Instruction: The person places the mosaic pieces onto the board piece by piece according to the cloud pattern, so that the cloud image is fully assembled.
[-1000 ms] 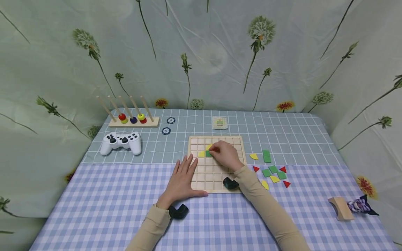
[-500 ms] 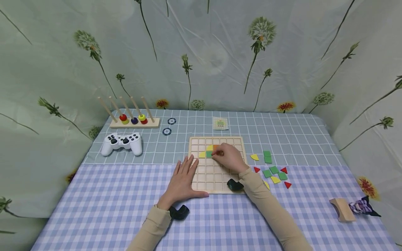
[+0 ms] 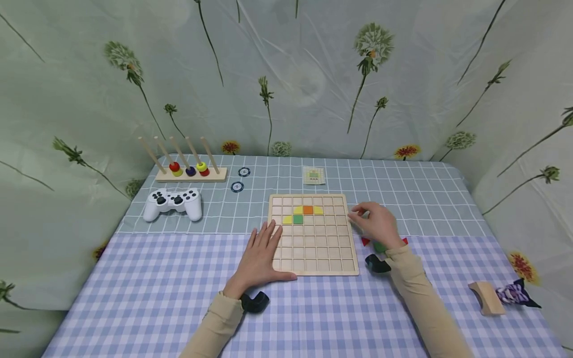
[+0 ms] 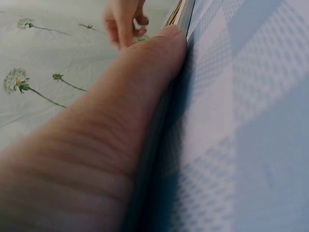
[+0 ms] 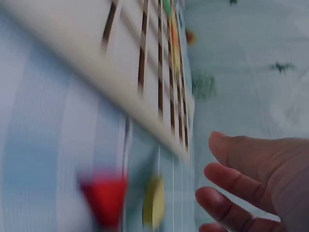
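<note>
A wooden grid board point(image 3: 313, 248) lies mid-table. In its upper rows sit an orange square tile point(image 3: 308, 210) with a yellow piece on either side, plus a green square tile point(image 3: 297, 219) beside another yellow piece point(image 3: 287, 220). My left hand point(image 3: 259, 258) rests spread at the board's left edge, its thumb along the front edge. Just right of the board hovers my right hand point(image 3: 376, 223), thumb and fingers apart with nothing between them in the right wrist view. Below it there lie a red triangle point(image 5: 105, 198) and a yellow piece point(image 5: 154, 203). The hand hides most loose pieces in the head view.
Behind the board lies a small pattern card point(image 3: 314, 175). A white game controller point(image 3: 173, 203), a peg stand point(image 3: 192, 175) with coloured beads and two round chips point(image 3: 237, 187) are at the left. A wooden arch block point(image 3: 487, 298) and a small dark packet point(image 3: 515, 293) lie far right.
My right hand has moved right, off the board to above the loose pieces. The orange tile and a yellow piece to its right now show fully. My left hand stays put.
</note>
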Action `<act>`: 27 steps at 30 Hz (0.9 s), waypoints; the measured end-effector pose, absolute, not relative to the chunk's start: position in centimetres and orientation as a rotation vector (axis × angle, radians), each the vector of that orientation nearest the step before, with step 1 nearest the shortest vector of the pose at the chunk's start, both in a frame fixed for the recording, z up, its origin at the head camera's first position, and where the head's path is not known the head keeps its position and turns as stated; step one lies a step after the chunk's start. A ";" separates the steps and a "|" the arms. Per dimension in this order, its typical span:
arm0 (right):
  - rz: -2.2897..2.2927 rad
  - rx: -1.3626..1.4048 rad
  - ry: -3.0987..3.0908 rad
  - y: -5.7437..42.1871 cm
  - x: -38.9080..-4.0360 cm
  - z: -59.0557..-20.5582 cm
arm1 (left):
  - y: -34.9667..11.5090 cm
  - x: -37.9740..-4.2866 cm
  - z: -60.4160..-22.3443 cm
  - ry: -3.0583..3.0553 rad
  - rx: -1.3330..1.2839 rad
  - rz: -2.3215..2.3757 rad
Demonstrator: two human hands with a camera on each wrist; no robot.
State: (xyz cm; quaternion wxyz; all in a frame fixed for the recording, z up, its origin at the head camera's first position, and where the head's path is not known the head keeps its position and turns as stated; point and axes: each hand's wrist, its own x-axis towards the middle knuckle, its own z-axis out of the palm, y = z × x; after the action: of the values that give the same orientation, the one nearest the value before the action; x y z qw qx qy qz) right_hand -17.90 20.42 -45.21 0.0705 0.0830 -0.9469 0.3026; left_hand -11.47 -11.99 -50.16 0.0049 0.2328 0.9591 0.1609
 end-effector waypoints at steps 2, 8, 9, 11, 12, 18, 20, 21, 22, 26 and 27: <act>0.851 0.177 -2.852 21.8 -17.8 -45.2 | -12.0 -11.5 -50.1 3.005 0.725 0.504; 0.745 -0.007 -2.919 24.7 -17.3 -45.3 | -12.1 -11.5 -50.0 3.003 0.720 0.494; 0.742 -0.035 -2.937 25.0 -17.3 -45.3 | -12.1 -11.5 -50.0 3.002 0.719 0.492; 0.737 -0.096 -2.977 25.4 -17.2 -45.3 | -12.1 -11.5 -50.0 2.998 0.715 0.491; 0.733 -0.121 -2.996 25.5 -17.1 -45.3 | -12.1 -11.5 -50.0 2.997 0.715 0.492; 0.715 -0.217 -3.056 25.6 -17.3 -45.4 | -12.1 -11.5 -50.1 3.002 0.719 0.495; 0.748 -0.203 -3.050 25.5 -17.4 -45.4 | -12.1 -11.5 -50.2 3.006 0.719 0.493; 0.765 -0.187 -3.041 25.5 -17.5 -45.4 | -12.1 -11.5 -50.2 3.006 0.718 0.494; 0.780 -0.166 -3.031 25.4 -17.6 -45.5 | -12.1 -11.5 -50.1 3.004 0.718 0.497; 0.829 -0.076 -2.967 25.0 -17.7 -45.7 | -12.0 -11.5 -50.1 2.999 0.724 0.506; 0.835 -0.062 -2.945 24.9 -17.7 -45.8 | -12.1 -11.5 -50.1 2.996 0.723 0.505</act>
State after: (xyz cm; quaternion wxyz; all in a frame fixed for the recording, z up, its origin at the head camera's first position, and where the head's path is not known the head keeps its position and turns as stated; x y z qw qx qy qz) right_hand -17.70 24.85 -45.79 0.0401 -0.0204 -0.9611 0.2725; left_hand -11.46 -12.06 -50.14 0.0091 0.2314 0.9593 0.1616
